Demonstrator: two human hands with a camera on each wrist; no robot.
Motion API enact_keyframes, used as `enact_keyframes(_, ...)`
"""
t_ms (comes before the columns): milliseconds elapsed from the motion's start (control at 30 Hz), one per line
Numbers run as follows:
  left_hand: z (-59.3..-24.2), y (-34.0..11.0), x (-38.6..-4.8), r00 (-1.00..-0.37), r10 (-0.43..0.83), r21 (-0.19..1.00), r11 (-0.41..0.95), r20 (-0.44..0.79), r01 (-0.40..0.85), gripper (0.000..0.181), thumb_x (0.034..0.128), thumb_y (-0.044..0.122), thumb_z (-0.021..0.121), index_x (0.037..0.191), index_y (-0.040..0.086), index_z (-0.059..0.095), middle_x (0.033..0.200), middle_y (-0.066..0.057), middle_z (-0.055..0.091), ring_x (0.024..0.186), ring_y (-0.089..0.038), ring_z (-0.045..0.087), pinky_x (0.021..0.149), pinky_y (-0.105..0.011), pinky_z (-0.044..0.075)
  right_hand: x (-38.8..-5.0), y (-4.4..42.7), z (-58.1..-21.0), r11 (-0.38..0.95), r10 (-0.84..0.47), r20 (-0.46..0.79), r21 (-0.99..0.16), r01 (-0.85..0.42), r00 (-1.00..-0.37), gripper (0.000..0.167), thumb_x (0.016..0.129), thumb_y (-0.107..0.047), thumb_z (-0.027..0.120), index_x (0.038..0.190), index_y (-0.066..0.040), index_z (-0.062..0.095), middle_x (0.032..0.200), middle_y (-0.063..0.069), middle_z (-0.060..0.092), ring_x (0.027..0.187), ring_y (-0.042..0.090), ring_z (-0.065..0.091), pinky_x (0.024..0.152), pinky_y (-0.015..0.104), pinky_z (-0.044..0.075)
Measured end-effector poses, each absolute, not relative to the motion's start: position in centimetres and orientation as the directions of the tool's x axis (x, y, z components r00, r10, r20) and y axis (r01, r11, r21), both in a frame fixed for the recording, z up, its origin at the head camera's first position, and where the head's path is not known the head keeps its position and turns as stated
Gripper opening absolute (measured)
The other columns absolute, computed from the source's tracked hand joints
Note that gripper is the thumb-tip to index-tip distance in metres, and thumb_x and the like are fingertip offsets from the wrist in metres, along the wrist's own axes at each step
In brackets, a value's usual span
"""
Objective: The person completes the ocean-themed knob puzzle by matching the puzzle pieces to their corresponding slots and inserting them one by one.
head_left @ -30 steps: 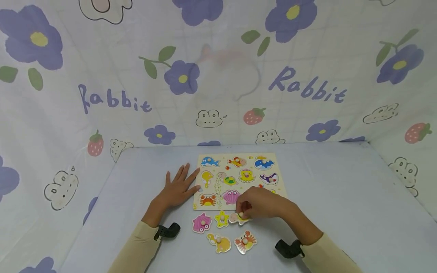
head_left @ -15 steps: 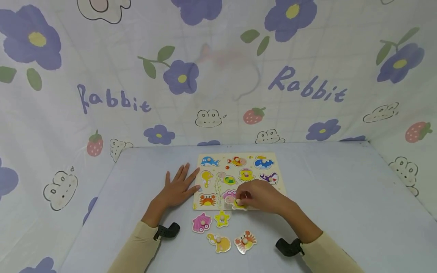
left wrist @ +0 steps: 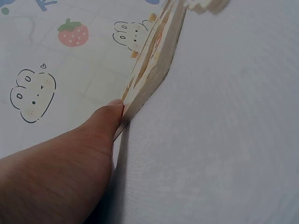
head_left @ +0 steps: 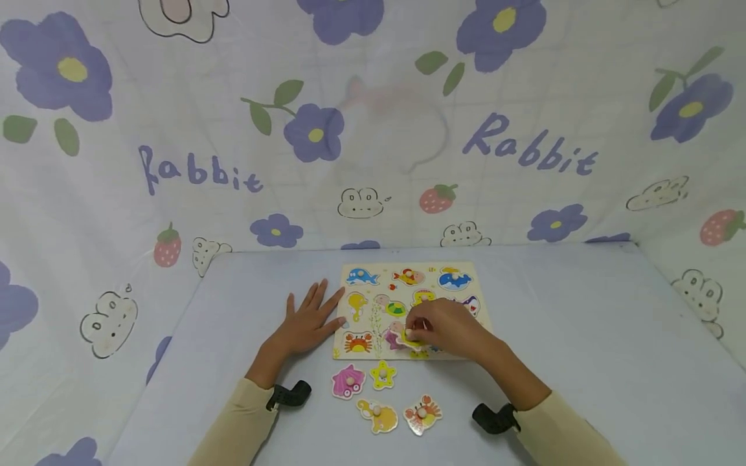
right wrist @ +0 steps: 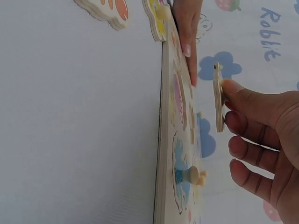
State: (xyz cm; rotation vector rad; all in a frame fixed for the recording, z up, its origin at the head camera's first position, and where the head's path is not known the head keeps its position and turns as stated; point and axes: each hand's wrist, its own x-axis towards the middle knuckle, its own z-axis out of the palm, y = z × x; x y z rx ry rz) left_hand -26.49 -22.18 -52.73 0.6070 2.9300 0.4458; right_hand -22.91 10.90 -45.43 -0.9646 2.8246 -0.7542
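The R hand (head_left: 445, 327) pinches the turtle piece (right wrist: 218, 98) by its knob side, betw. thumb and finger; the other fingers of this hand are bent and hold nothing. The turtle piece is raised just over the puzzle board (head_left: 383, 272), in front of the fingertips, tilted, w/ a gap under it, as the R wrist view shows. In the head view it covers part of the shell slot (head_left: 392, 339).

To the left of the R hand, the L hand (head_left: 309, 329) lies open w/ fingers spread, and its thumb touches the board's side edge. Just beyond the R hand, the octopus piece (head_left: 423, 298) and the orca piece (head_left: 471, 305) sit in the board; farther off from it, in the far row, are the dolphin piece (head_left: 362, 278), fish piece (head_left: 415, 277) and whale piece (head_left: 455, 282).

On the near side of the R hand, approx. towards the person's body, four loose pcs. lie on the worktop (head_left: 553, 310): star piece (head_left: 383, 382) and shell piece (head_left: 342, 378) to its left, seahorse piece (head_left: 384, 422) and crab piece (head_left: 421, 422) a bit nearer to the body.

Far beyond both hands hangs a white cloth (head_left: 396, 236) w/ flowers, strawberries etc.
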Motion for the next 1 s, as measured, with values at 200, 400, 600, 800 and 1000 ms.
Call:
enact_keyframes(200,-52.4,-22.1,-26.2,-0.914,0.404,0.313,0.873,-0.031,0.375,0.071,0.1048,0.058,0.041,0.164,0.026,0.018,0.170,-0.015,0.003,0.156,-0.036,0.002,0.113,-0.073,-0.004,-24.2,10.4,-45.4,0.716,-0.573,0.086,-0.430,-0.550,-0.815,0.010,0.089,-0.030,0.080,0.091,-0.021,0.074,0.071,-0.015,0.057,0.067,0.007,0.051,0.060,0.025,0.045)
enact_keyframes(400,-52.1,-22.1,-26.1,-0.916,0.398,0.319,0.874,-0.038,0.367,0.071,0.1050,0.057,0.041,0.164,0.026,0.019,0.170,-0.015,0.003,0.156,-0.036,0.002,0.114,-0.073,-0.005,-25.7,9.7,-45.2,0.744,-0.564,0.057,-0.398,-0.537,-0.824,0.010,0.090,-0.029,0.079,0.089,-0.021,0.073,0.072,-0.013,0.059,0.067,0.009,0.052,0.061,0.026,0.045)
enact_keyframes(600,-52.1,-22.0,-26.1,-0.915,0.401,0.313,0.874,-0.035,0.371,0.070,0.1053,0.057,0.041,0.164,0.026,0.018,0.170,-0.015,0.003,0.156,-0.036,0.002,0.114,-0.073,-0.004,-27.2,9.1,-44.8,0.753,-0.560,0.044,-0.388,-0.531,-0.827,0.010,0.090,-0.027,0.080,0.087,-0.021,0.072,0.073,-0.011,0.060,0.066,0.011,0.052,0.062,0.028,0.045)
enact_keyframes(800,-52.3,-22.0,-26.2,-0.915,0.400,0.313,0.876,-0.044,0.368,0.071,0.1051,0.058,0.040,0.164,0.027,0.017,0.170,-0.014,0.001,0.156,-0.034,0.000,0.114,-0.072,-0.006,-28.6,8.4,-45.3,0.780,-0.554,0.022,-0.337,-0.528,-0.832,0.010,0.090,-0.029,0.079,0.087,-0.022,0.073,0.072,-0.010,0.059,0.067,0.011,0.052,0.062,0.028,0.044)
enact_keyframes(1000,-52.2,-21.9,-26.2,-0.916,0.397,0.313,0.878,-0.052,0.363,0.070,0.1050,0.058,0.041,0.164,0.027,0.017,0.170,-0.013,0.000,0.156,-0.034,-0.001,0.114,-0.072,-0.007,-29.4,7.6,-45.7,0.779,-0.559,-0.005,-0.346,-0.524,-0.829,0.010,0.091,-0.027,0.079,0.088,-0.019,0.073,0.074,-0.009,0.060,0.070,0.013,0.053,0.065,0.028,0.045)
